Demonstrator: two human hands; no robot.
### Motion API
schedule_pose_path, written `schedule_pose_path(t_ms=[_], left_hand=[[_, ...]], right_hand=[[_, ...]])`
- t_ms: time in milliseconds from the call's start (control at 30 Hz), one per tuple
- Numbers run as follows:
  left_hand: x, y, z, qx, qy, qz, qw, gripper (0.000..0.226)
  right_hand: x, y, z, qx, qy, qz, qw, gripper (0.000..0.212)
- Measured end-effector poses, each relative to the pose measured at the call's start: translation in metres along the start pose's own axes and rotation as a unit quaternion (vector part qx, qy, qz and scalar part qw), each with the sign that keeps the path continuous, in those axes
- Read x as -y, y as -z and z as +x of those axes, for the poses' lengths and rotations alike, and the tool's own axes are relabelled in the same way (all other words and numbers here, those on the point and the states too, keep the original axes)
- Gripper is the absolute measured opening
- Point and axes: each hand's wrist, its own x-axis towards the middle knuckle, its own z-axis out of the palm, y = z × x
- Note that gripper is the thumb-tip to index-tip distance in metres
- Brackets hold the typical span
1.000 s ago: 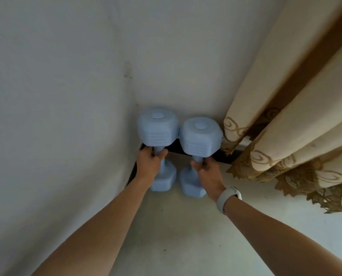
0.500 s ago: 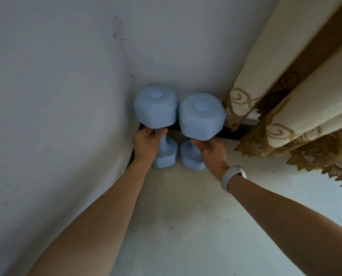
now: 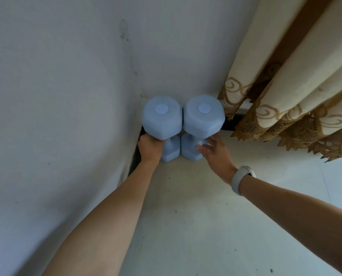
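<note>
Two pale blue dumbbells stand upright side by side on the floor in the room's corner, their top heads touching. My left hand (image 3: 149, 146) grips the handle of the left dumbbell (image 3: 161, 116), just under its top head. My right hand (image 3: 216, 154) is beside the right dumbbell (image 3: 203, 116) with its fingers spread and relaxed, fingertips near the handle and lower head, holding nothing. Both handles are mostly hidden by the top heads.
White walls (image 3: 56, 96) meet in the corner right behind the dumbbells, with a dark skirting strip (image 3: 229, 124) at the base. A cream curtain with a brown lace hem (image 3: 285, 108) hangs at the right, close to the right dumbbell. The pale floor (image 3: 196, 226) stretches toward me.
My right hand has let go of the right dumbbell's handle and opened, drawing back slightly. My left hand still grips its dumbbell. The view has shifted a little.
</note>
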Motion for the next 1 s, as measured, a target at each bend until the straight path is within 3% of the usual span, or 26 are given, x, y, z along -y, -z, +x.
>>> schedule_pose_path(t_ms=[67,133,300,400,533,600,667,767,1000], left_hand=[[0.007,0.0,0.001,0.003,0.001,0.02,1.0,0.035],[0.007,0.002,0.0,0.009,0.008,0.018,1.0,0.045],[-0.005,0.012,-0.013,0.054,0.036,-0.14,0.988,0.023],[-0.016,0.023,-0.024,0.129,0.011,-0.212,0.969,0.086],[-0.033,0.033,-0.019,0.141,-0.018,-0.135,0.981,0.127],[-0.046,0.039,-0.013,0.16,0.044,-0.182,0.969,0.116],[-0.056,0.042,-0.006,0.18,0.106,-0.248,0.946,0.088],[-0.055,0.04,0.003,0.161,0.115,-0.276,0.941,0.06],[-0.058,0.035,0.031,0.161,0.099,-0.309,0.932,0.053]], right_hand=[[0.003,0.004,-0.019,0.006,0.015,0.02,1.0,0.074],[0.012,0.005,-0.029,-0.001,0.046,0.036,0.998,0.085],[0.041,0.004,-0.024,-0.03,0.078,0.133,0.988,0.088],[0.044,0.004,-0.015,-0.032,0.076,0.131,0.988,0.088],[0.048,0.001,-0.001,0.004,-0.047,0.257,0.965,0.075],[0.052,0.003,0.008,0.02,-0.083,0.34,0.937,0.064],[0.056,0.005,0.016,0.018,-0.112,0.396,0.911,0.062],[0.057,0.007,0.022,-0.001,-0.143,0.414,0.899,0.063],[0.06,0.007,0.046,-0.012,-0.141,0.422,0.896,0.061]])
